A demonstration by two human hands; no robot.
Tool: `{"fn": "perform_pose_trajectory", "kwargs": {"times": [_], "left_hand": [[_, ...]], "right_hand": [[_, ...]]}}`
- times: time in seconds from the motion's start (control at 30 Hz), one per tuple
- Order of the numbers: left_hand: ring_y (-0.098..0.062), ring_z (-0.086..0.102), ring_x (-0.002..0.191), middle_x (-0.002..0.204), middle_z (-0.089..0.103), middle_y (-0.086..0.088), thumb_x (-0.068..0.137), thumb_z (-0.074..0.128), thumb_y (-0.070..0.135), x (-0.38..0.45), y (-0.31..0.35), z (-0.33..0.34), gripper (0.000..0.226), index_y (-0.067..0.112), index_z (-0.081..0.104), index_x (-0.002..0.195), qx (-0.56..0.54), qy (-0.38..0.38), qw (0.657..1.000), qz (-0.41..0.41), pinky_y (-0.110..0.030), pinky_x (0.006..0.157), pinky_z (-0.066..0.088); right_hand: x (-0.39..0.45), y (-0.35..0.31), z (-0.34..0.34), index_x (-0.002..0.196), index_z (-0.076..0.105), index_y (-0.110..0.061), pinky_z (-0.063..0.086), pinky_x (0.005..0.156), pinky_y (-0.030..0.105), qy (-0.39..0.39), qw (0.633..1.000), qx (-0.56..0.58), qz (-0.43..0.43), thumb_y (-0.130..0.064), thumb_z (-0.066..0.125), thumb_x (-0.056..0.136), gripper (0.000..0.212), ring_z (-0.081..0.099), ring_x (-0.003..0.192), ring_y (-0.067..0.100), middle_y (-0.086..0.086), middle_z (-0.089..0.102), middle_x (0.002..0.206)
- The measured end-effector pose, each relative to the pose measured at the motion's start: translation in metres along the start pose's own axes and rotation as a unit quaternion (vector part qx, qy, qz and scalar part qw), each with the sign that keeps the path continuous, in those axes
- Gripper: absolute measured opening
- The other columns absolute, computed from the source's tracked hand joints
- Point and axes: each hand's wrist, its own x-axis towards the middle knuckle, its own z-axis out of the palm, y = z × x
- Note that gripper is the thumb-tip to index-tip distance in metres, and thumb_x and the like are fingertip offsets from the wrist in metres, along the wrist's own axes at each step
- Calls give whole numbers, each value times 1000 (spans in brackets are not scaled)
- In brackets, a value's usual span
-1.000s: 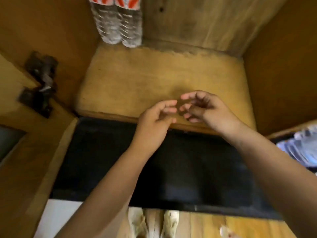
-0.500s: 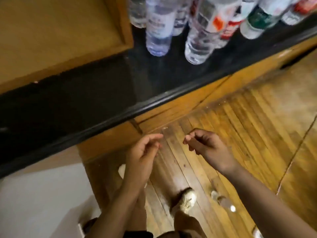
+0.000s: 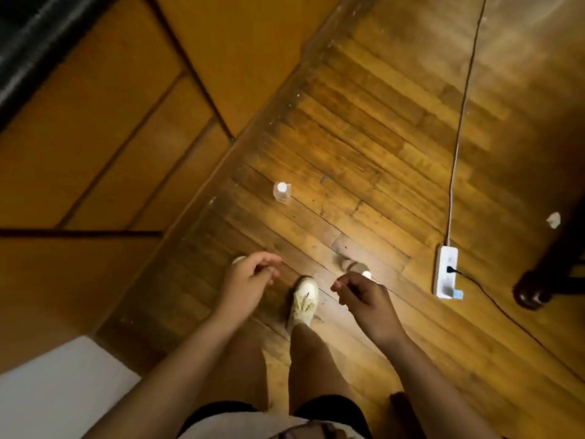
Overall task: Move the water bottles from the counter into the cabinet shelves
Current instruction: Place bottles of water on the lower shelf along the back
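You see a wooden floor [image 3: 364,160], a white power strip [image 3: 445,270] with its cord [image 3: 460,122], and a pale shoe [image 3: 304,301]

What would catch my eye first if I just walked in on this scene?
Probably the two bare hands, left hand and right hand, hanging loosely curled and holding nothing over the wooden floor, with a pale shoe stepping between them. Next, a small clear bottle stands alone and upright on the boards near the cabinet base. At right, a white power strip lies on the floor, its cord running up and away.
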Motion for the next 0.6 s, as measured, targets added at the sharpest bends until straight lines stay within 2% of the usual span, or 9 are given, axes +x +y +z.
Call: {"fn": "perform_pose_trajectory", "kwargs": {"times": [0.13,0.2,0.3,0.4,0.5,0.53,0.6], "left_hand": [[-8,61,79,86,65,5,92,47,4,38,-2,36,29,29,63,93,35,-24,999,-20,-21,70,49],[-7,59,75,85,65,4,92,46,4,61,-10,53,27,22,63,100,61,-34,997,-25,-18,66,47],[-6,56,71,84,63,2,93,44,3,98,-29,76,25,15,63,104,81,-44,995,-46,-14,60,43],[-7,55,69,82,62,0,93,44,2,135,-56,95,24,12,61,106,83,-41,992,-89,-15,59,41],[-9,55,70,86,63,-1,93,45,3,171,-88,108,22,12,59,107,79,-26,987,-136,-23,66,43],[-11,56,74,92,63,-4,93,46,4,182,-98,111,22,12,59,109,79,-17,985,-152,-27,72,44],[-17,57,85,104,62,-9,92,48,3,203,-114,110,25,12,57,114,73,6,982,-177,-34,79,44]], "right_hand": [[3,64,-10,74,61,-27,46,63,32,43,995,43,81,-19,55,91,19,55,61,7,-11,60,62],[11,98,-6,76,61,-21,43,60,28,67,983,104,133,-14,53,91,18,54,60,10,-6,60,64],[29,147,5,74,59,-21,40,55,21,99,962,158,199,-9,53,91,21,53,59,11,-3,59,66],[51,196,19,75,58,-21,42,62,27,114,946,169,254,-10,54,89,18,53,63,18,2,59,71],[76,244,33,87,58,-18,44,73,38,109,933,165,302,-14,56,88,4,54,75,25,4,59,80],[84,258,37,95,58,-15,45,76,39,110,927,162,318,-16,58,88,7,53,77,25,4,59,83],[100,277,44,109,56,-11,46,79,39,114,917,161,346,-19,61,86,25,53,79,24,6,60,90]]}}
